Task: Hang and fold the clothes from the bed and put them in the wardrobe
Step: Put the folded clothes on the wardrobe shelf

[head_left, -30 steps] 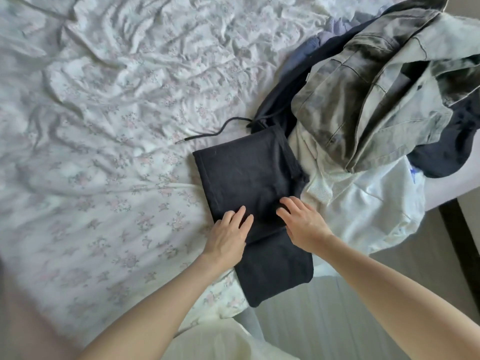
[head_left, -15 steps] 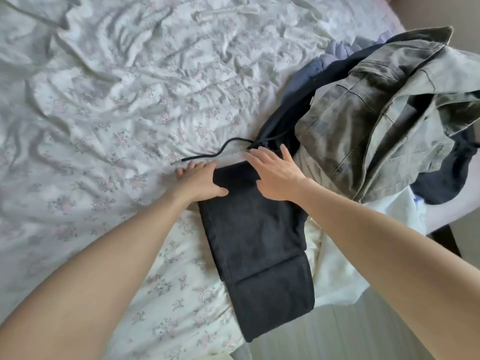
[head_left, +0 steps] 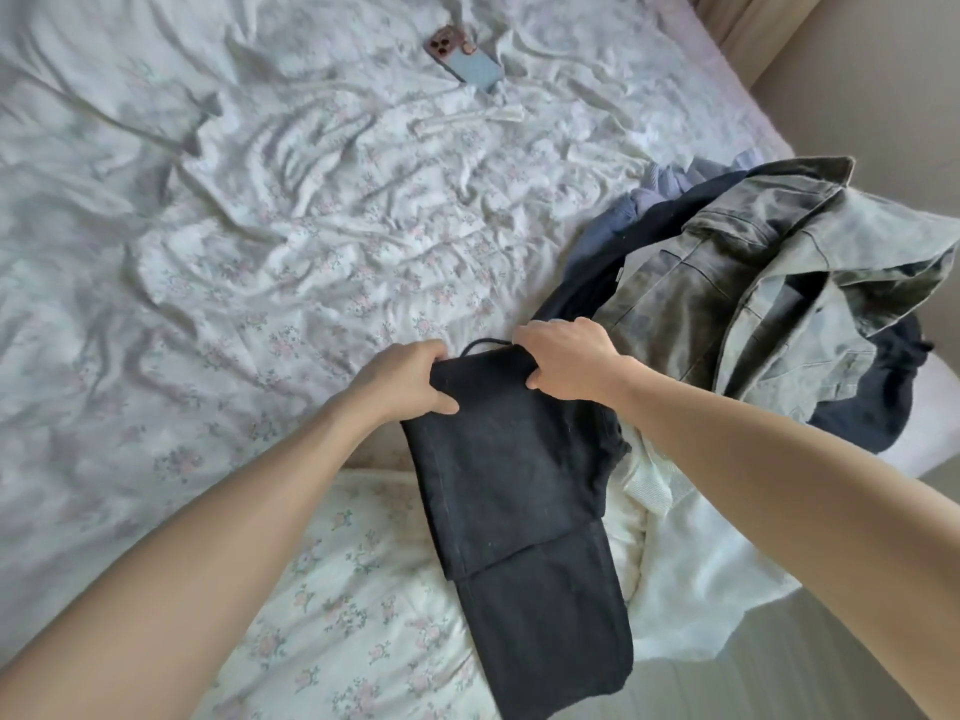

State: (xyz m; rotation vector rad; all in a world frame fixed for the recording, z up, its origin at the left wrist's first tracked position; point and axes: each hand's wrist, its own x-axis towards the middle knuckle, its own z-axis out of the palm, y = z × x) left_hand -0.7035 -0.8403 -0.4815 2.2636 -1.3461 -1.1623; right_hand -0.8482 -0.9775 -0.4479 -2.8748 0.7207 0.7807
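Left hand: left hand point(head_left: 402, 383) curls round the far left corner of the dark trousers point(head_left: 511, 491), thumb on top, fingers tucked under the edge
Right hand: right hand point(head_left: 563, 358) grips the far right corner of the same edge, fingers wrapped over it, thumb below
Dark trousers: folded into a long strip on the bed point(head_left: 260, 262), far edge lifted between the two hands, near end hanging past the bed's near edge over the floor point(head_left: 727, 688)
Drawstring: a black cord point(head_left: 480, 344) loops out just beyond the gripped edge, between the hands
Clothes pile: grey-green jacket point(head_left: 753, 304) tops the heap at the bed's right edge, touching the right hand's side; navy garment point(head_left: 878, 407) and pale blue cloth point(head_left: 654, 192) beneath it; white garment point(head_left: 691, 563) lies beside the trousers on the right, spilling over the edge
Open room: wide stretch of wrinkled floral sheet to the left and beyond the hands
Phone: phone point(head_left: 465, 62) lies face down far up the sheet, well apart from the hands
Bed edges: right edge meets a beige wall point(head_left: 857, 96); near edge ends at the floor
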